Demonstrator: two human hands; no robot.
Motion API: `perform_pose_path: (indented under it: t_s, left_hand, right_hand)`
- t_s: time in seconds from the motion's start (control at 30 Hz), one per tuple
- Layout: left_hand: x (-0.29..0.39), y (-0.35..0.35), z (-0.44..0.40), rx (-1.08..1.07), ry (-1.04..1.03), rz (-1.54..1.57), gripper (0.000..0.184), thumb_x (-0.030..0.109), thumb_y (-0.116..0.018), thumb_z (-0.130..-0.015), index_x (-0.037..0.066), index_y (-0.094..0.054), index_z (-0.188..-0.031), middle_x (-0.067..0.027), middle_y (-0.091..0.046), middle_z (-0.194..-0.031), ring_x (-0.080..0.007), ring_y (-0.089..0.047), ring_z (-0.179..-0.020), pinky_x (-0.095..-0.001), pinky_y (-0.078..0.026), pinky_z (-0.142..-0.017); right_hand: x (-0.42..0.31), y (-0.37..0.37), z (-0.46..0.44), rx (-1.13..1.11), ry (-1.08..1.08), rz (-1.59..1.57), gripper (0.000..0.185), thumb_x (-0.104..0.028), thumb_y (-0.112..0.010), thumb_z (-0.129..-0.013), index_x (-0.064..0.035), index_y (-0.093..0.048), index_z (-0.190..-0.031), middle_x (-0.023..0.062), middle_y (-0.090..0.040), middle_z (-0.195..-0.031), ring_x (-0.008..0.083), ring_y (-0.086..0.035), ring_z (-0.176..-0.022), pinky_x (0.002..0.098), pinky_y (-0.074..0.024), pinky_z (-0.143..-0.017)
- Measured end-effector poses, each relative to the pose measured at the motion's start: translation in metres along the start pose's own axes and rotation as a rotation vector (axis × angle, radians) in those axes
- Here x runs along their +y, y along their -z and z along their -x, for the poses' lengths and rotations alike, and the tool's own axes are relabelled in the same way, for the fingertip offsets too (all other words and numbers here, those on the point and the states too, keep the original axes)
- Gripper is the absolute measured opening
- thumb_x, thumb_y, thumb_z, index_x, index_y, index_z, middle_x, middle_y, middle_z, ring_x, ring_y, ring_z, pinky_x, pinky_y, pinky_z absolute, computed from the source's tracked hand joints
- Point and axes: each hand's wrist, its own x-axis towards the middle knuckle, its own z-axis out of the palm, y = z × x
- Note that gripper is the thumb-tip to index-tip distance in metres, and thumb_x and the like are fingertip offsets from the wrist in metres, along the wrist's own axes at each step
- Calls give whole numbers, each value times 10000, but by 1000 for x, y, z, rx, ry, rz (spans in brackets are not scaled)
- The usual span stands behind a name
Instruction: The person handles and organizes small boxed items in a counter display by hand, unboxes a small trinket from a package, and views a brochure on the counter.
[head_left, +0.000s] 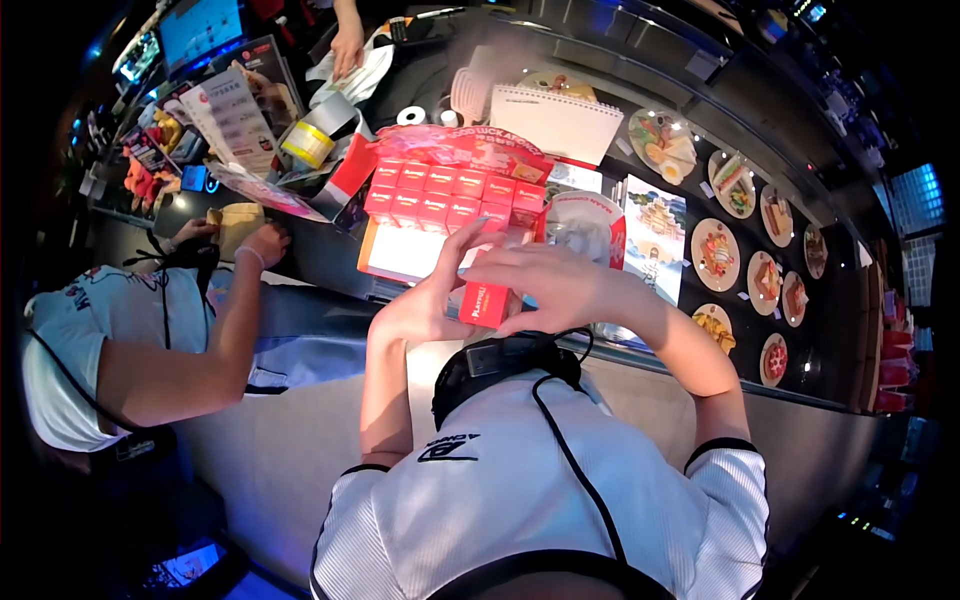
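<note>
Between my two hands is a small red box (487, 304) with white lettering on its face. My left hand (428, 302) is closed around its left side. From the right, my right hand (543, 282) curls over its top, with the thumb near the lower right edge. My fingers hide the upper part of the box. Just beyond my hands stands a red display carton (385, 262) with a printed header. Rows of similar red boxes (438, 190) fill its back part, while its pale front part shows bare.
Right of the carton lie illustrated leaflets (655, 235) and a white calendar (555, 125). Plates of food (716, 254) line the counter farther right. A yellow tape roll (307, 145) sits left. Another person (150, 350) stands at my left; a different hand (347, 48) touches white cloth at the back.
</note>
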Motion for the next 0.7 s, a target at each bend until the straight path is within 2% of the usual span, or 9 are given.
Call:
perform_pose_path:
  t_s: [0.13,0.27,0.3,0.33,0.37,0.4,0.5,0.63,0.7]
  left_hand:
    - [-4,-1,-3,-116,-10,198,1230,-21,-809,-491,128,-61,-1455,-187,-233,-1453,-306,-304,-1319,-441,-364,-1011]
    - [-19,-3,-2,-142,-42,443,1316,11,-842,-436,101,-24,-1462,-196,-309,-1417,-306,-347,-1295,-424,-339,-1028]
    - [-24,-3,0,-138,14,467,1360,35,-848,-393,82,-11,-1463,-203,-378,-1372,-306,-385,-1271,-413,-324,-1039]
    - [-29,-5,0,-135,31,507,1361,38,-846,-387,79,-14,-1463,-203,-390,-1362,-305,-395,-1264,-411,-321,-1041]
    - [-33,-6,0,-131,48,547,1362,41,-843,-381,76,-17,-1463,-202,-402,-1351,-303,-405,-1257,-409,-319,-1042]
    - [-34,-7,1,-122,65,587,1364,44,-841,-375,73,-20,-1463,-202,-414,-1340,-302,-415,-1250,-406,-316,-1043]
    - [-41,-9,4,-86,90,676,1318,52,-794,-374,44,-47,-1460,-192,-429,-1325,-291,-447,-1224,-386,-323,-1036]
    - [-49,-8,10,-143,64,619,1177,45,-698,-456,62,-93,-1465,-135,-381,-1367,-243,-357,-1285,-362,-297,-1040]
    - [-41,-13,9,-96,129,708,1161,17,-650,-433,33,-102,-1456,-173,-389,-1368,-273,-397,-1265,-365,-305,-1044]
  right_hand:
    - [4,-7,9,-47,20,55,618,-296,-716,-714,-105,-473,-1248,109,-504,-1143,299,-538,-1038,406,-449,-846]
    - [-3,-8,14,-46,19,-4,576,-287,-696,-734,-112,-471,-1236,135,-471,-1136,337,-552,-988,418,-450,-832]
    - [-5,-7,12,-40,31,-48,569,-285,-693,-737,-110,-471,-1232,137,-460,-1150,337,-551,-988,420,-451,-830]
    - [-8,-6,10,-35,45,-93,562,-283,-691,-740,-108,-471,-1228,139,-450,-1163,338,-550,-988,422,-452,-828]
    - [-13,0,8,-124,-45,-116,576,-281,-696,-737,-111,-459,-1233,120,-426,-1218,332,-531,-1036,425,-446,-847]
    - [-12,-1,6,-130,-35,-148,578,-275,-699,-735,-112,-456,-1233,110,-424,-1229,326,-526,-1053,422,-444,-856]
    - [-9,-5,2,-155,-11,-230,590,-261,-714,-728,-106,-451,-1233,94,-418,-1253,319,-514,-1080,410,-442,-870]
    - [-8,-5,0,-183,-17,-237,605,-234,-732,-729,-75,-442,-1236,110,-448,-1218,316,-544,-1015,390,-462,-827]
    - [-8,-6,0,-184,-74,-274,603,-239,-733,-724,-68,-447,-1226,119,-480,-1183,305,-549,-1022,389,-457,-836]
